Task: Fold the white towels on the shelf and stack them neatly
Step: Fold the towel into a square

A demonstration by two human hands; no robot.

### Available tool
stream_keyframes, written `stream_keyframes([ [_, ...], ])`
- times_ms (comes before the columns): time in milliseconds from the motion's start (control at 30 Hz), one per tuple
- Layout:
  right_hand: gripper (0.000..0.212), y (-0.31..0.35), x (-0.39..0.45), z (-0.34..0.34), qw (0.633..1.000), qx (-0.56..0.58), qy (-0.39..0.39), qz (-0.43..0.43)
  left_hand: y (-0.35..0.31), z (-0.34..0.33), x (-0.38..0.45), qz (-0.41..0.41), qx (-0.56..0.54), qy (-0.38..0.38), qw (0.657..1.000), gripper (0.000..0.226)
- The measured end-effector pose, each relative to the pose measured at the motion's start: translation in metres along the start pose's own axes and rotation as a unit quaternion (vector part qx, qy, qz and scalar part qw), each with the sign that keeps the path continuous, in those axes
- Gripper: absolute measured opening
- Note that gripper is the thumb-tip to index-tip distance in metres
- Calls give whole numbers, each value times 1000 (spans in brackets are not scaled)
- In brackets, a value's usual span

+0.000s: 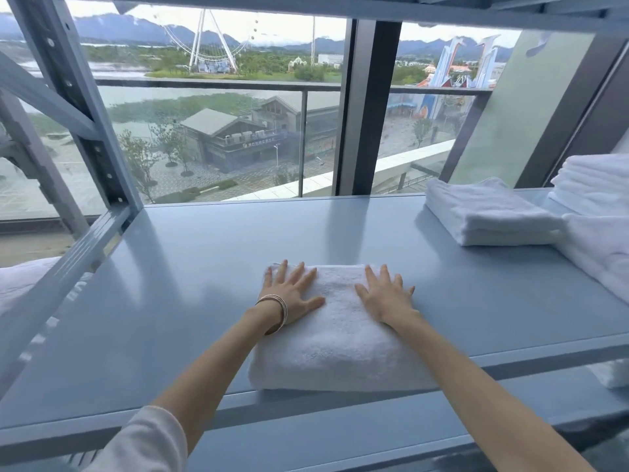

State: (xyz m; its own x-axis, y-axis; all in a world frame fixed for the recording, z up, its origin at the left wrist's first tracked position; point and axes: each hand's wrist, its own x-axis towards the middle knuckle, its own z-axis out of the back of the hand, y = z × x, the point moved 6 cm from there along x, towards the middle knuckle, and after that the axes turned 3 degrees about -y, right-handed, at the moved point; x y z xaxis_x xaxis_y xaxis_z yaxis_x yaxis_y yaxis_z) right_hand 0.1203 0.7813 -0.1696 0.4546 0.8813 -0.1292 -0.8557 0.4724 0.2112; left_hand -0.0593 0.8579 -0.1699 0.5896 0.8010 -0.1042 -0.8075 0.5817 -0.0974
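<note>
A folded white towel (pixel 337 338) lies near the front edge of the blue-grey shelf (pixel 190 267). My left hand (pixel 292 291) rests flat on the towel's far left part, fingers spread, with a bracelet on the wrist. My right hand (pixel 386 294) lies flat on its far right part, fingers apart too. Neither hand grips anything. A folded white towel stack (pixel 486 212) sits at the back right of the shelf. Further right, a taller pile of white towels (pixel 595 185) reaches the frame's edge.
The shelf's metal upright (pixel 85 107) and slanted braces stand at the left. Another shelf board (pixel 306 1) hangs overhead. A large window (pixel 221 114) is behind the shelf. More white cloth (pixel 602 260) lies at the right edge, and white bedding (pixel 23 284) sits beyond the left side.
</note>
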Motion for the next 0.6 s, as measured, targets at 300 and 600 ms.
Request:
stream_keyframes([
  [300, 76, -17, -99, -22, 999, -23, 11, 47, -20, -17, -64, -114, 10, 15, 993, 117],
  [600, 55, -3, -77, 14, 981, -12, -167, 94, -55, -19, -53, -102, -39, 16, 994, 60],
])
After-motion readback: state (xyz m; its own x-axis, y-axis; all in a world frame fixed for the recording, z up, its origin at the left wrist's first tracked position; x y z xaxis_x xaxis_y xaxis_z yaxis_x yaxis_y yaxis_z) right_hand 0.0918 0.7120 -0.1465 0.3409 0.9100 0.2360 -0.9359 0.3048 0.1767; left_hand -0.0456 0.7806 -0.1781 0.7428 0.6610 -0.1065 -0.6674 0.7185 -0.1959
